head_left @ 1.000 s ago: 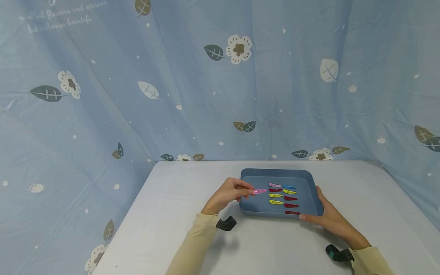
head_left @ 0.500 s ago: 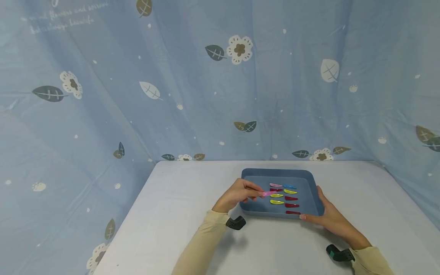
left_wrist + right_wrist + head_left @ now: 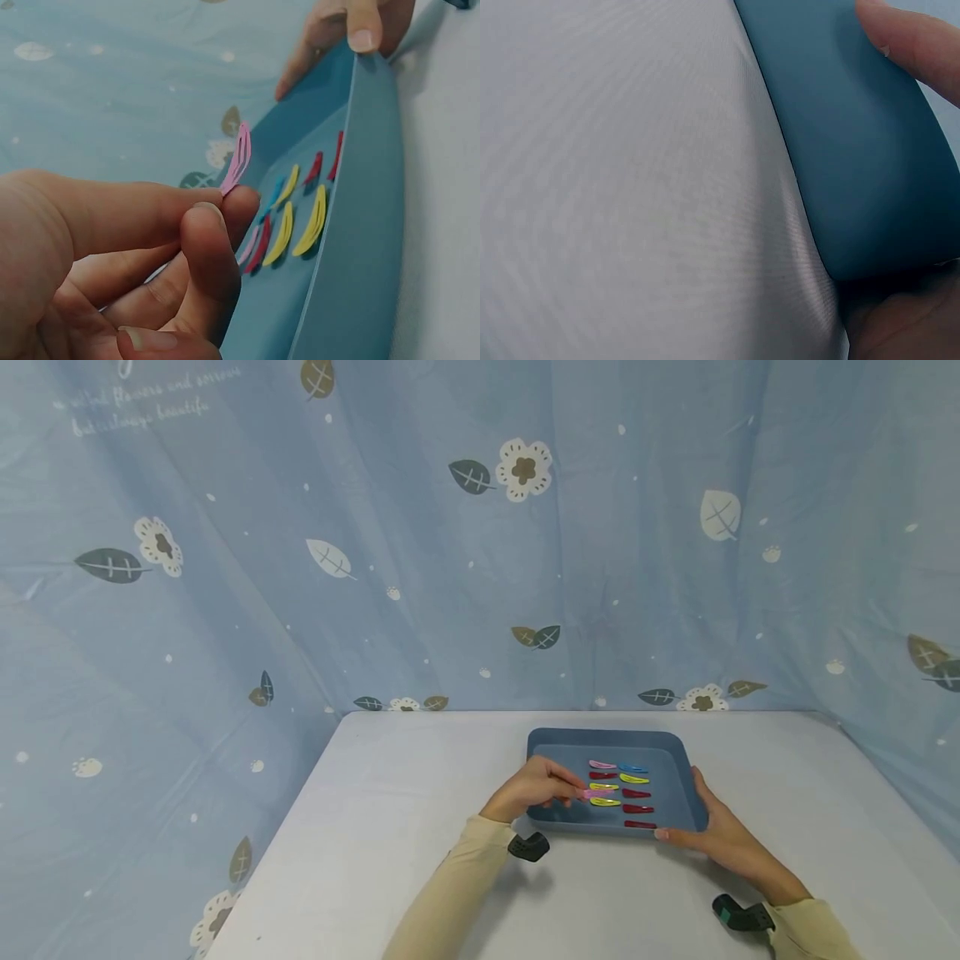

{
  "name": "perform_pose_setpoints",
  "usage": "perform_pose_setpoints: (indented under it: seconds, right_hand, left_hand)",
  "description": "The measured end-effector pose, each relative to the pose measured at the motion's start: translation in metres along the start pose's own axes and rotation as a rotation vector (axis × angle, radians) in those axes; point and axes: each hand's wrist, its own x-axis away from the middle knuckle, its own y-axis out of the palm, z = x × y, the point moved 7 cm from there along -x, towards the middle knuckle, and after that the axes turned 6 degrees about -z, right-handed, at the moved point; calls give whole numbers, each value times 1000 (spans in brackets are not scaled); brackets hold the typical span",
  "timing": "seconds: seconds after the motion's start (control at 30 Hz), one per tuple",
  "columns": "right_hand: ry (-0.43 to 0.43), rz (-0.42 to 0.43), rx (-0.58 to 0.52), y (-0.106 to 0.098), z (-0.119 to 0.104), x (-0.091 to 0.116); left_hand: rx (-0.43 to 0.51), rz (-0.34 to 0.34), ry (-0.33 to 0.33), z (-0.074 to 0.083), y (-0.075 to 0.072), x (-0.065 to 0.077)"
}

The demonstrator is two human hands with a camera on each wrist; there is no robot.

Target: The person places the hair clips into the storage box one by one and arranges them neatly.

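Observation:
My left hand [image 3: 534,789] pinches a pink hair clip [image 3: 598,793] between thumb and fingertips, above the left part of a blue-grey tray [image 3: 675,777]. In the left wrist view that pink hair clip [image 3: 238,159] points upward from the fingertips. Two columns of snap hair clips lie in the tray. The left column has a pink clip [image 3: 602,765], a red clip [image 3: 602,775] and yellow clips [image 3: 605,802]. A blue clip [image 3: 633,769], a yellow clip [image 3: 634,779] and several red clips [image 3: 638,809] form the right one. My right hand [image 3: 723,839] grips the tray's near right corner, thumb on the near rim.
The tray stands on a white-covered table [image 3: 375,827]. A blue patterned curtain [image 3: 420,568] hangs behind and to the sides. Black wrist devices sit below the left hand [image 3: 529,847] and beside the right sleeve [image 3: 738,913].
My left hand has moved rightward and slightly nearer with the pink hair clip, from the tray's left edge to over the left column. The right hand keeps its grip on the tray.

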Motion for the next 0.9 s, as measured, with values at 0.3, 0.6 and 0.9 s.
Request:
perform_pose_setpoints:
  seconds: [0.3,0.6,0.9]
  right_hand:
    - [-7,4,-8,1,0,0]
    - [-6,8,-10,0,0,0]
    - [5,4,10,0,-1,0]
  left_hand:
    - [-70,5,-28,-3,6,-8]
    - [-117,35,-65,-4,11,-8]
    - [-172,36,-89,-9,15,-11]
